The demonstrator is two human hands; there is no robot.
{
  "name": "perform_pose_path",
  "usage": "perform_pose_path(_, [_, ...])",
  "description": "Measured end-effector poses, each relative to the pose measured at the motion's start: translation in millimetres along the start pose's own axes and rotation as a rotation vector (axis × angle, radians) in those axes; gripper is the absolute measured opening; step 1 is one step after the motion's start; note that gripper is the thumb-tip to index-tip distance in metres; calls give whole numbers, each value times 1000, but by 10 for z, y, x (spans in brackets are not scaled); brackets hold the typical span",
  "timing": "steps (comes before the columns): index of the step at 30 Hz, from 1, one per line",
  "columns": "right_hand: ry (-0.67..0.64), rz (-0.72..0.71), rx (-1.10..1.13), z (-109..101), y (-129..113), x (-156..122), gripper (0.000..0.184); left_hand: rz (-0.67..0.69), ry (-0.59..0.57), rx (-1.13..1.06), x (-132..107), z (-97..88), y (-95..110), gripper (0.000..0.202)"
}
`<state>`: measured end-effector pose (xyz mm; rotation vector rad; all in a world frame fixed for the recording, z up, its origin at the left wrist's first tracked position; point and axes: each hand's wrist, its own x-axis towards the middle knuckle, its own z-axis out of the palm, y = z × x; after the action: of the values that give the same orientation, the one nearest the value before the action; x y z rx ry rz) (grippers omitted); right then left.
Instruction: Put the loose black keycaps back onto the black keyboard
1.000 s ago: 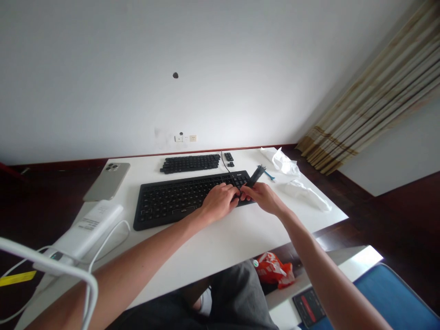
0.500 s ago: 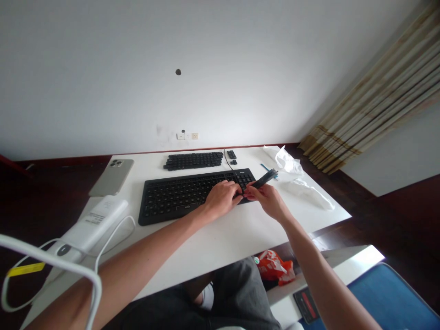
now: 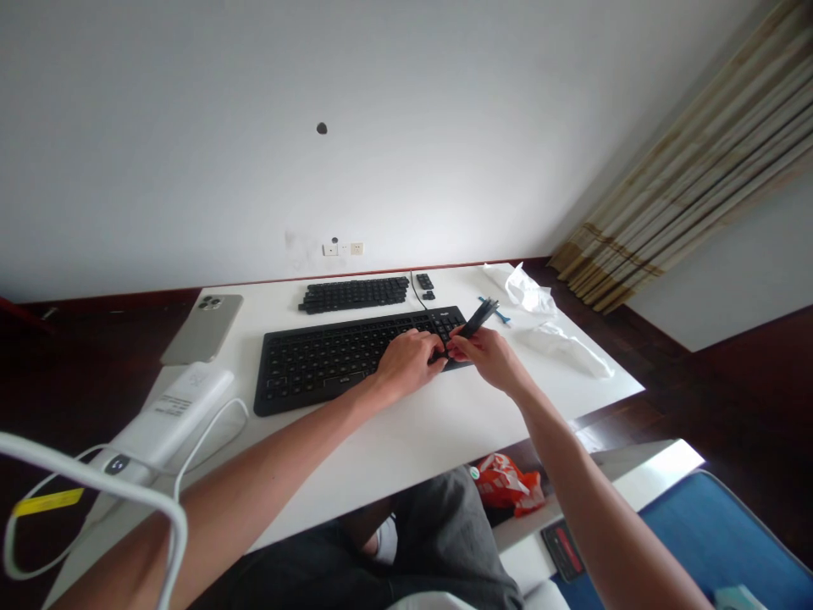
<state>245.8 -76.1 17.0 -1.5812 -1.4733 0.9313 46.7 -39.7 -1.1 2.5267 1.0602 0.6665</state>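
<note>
A black keyboard (image 3: 318,352) lies on the white desk, its lower rows showing pale key centres. My left hand (image 3: 410,360) rests over its right part, fingers bent and thumb drawn in; whatever the fingertips pinch is too small to make out. Close beside it, my right hand (image 3: 489,352) is closed round a slim black brush (image 3: 478,318), with its bristle-like end pointing up and away. The fingertips of both hands nearly meet above the keys. Behind the keyboard lie a block of loose black keycaps (image 3: 356,294) and a smaller group of keycaps (image 3: 425,282).
A slim blue tool (image 3: 503,318) lies behind my right hand, near crumpled white plastic wrapping (image 3: 527,292). At the left are a phone (image 3: 203,330), a white power bank (image 3: 168,415) and a looping white cable (image 3: 95,479). An orange bag (image 3: 508,483) sits in an open drawer below.
The brush in my right hand has tilted more upright and shifted slightly left, uncovering more of the blue tool. My left hand stays over the same part of the keyboard.
</note>
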Motion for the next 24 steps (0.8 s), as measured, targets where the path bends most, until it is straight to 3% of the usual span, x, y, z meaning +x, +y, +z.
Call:
perform_pose_path(4, [43,-41,-25,72,-70,-107,21,-12,10,40,4,17,19,27])
perform_pose_path(8, [60,-88,-87,104,-118,-146,19,-44,6,39,26,35,60,22])
perform_pose_path(17, [-28,15,63,12,-4,140,17,-84,54,-4,21,57,113,20])
perform_pose_path(24, [-23,-36,-106,39,-78,258,7,-113,59,54,29,49,131,21])
